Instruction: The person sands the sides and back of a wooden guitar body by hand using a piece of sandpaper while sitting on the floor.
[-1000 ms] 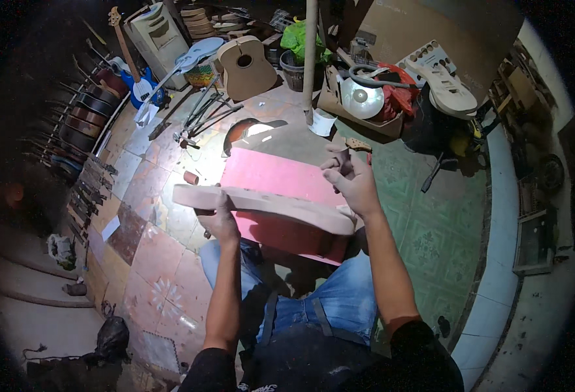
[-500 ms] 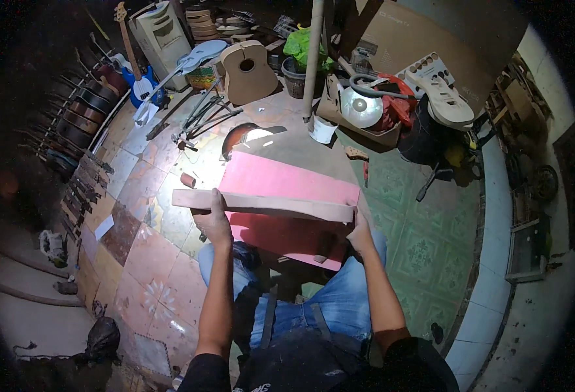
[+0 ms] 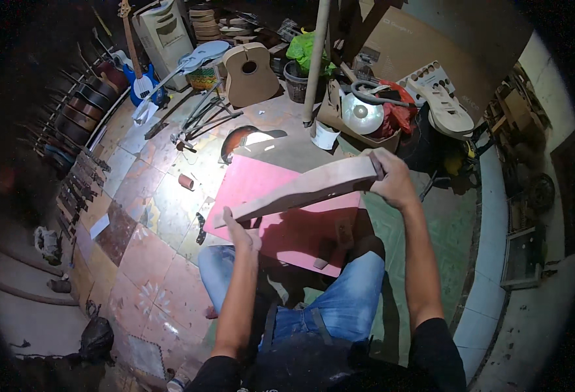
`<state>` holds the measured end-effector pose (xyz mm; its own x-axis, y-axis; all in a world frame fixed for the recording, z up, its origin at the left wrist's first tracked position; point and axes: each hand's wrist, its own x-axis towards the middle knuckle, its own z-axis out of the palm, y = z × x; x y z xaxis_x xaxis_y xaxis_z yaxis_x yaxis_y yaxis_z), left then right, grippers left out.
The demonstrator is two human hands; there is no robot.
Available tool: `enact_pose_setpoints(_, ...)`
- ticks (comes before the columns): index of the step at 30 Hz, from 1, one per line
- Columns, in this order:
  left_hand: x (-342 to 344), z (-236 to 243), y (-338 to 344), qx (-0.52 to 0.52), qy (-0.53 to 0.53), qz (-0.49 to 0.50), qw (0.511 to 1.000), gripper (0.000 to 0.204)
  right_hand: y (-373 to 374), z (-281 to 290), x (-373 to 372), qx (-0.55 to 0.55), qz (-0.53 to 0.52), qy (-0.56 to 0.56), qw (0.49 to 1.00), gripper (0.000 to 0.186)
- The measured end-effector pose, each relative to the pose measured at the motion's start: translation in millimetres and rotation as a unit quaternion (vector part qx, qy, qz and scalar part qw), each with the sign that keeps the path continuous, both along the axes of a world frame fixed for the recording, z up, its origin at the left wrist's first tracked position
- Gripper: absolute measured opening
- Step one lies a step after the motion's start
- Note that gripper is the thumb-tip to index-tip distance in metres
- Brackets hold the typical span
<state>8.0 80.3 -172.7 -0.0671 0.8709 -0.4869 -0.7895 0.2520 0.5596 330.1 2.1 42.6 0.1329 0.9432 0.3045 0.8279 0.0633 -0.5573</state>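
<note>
A thick, pale wooden slab point(image 3: 310, 186) with a curved edge, which looks like an unfinished guitar body seen edge-on, is held up between my two hands. My left hand point(image 3: 243, 234) grips its lower left end. Around the higher right end, my right hand point(image 3: 392, 179) is closed. The slab slants up to the right, above a pink board point(image 3: 251, 176) over my lap, and casts a shadow on it. A small dark block point(image 3: 325, 253) lies on the board near its front edge. The slab's broad faces are mostly hidden.
Beyond the board stand a post point(image 3: 315, 72), an unfinished acoustic guitar body point(image 3: 251, 81) and a blue electric guitar point(image 3: 142, 85). A box point(image 3: 346, 121) of odds and ends is at the back right, beside a pale guitar body point(image 3: 447, 111). A brown cylinder point(image 3: 186, 181) lies on the tiles.
The slab has tilted: its right end has risen and moved away from me with my right hand, while its left end has dropped and shifted right with my left hand.
</note>
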Motion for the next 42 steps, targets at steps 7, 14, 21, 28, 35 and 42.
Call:
enact_pose_setpoints(7,52,-42,-23,-0.064,-0.168,-0.109,0.978,0.073,19,36,4,-0.011,0.062,-0.127,0.99,0.059)
enact_pose_setpoints(14,20,-39,-32,-0.148,0.033,-0.224,0.963,0.07,24,34,-25,-0.015,0.077,-0.091,0.993,0.062)
enact_pose_setpoints(21,45,137,-51,0.395,0.399,-0.105,0.821,0.088,13,26,-58,0.029,0.098,-0.126,0.987,0.067)
enact_pose_setpoints(28,45,202,1,0.535,0.595,-0.18,0.572,0.043,13,7,-79,0.085,0.165,0.123,0.975,0.062)
enact_pose_setpoints(35,42,213,16,0.589,0.583,-0.209,0.52,0.057,-9,-12,-73,0.082,0.122,0.134,0.98,0.074)
enact_pose_setpoints(42,31,216,13,0.585,0.582,-0.287,0.487,0.048,0,-23,-80,-0.01,0.158,0.359,0.92,0.098)
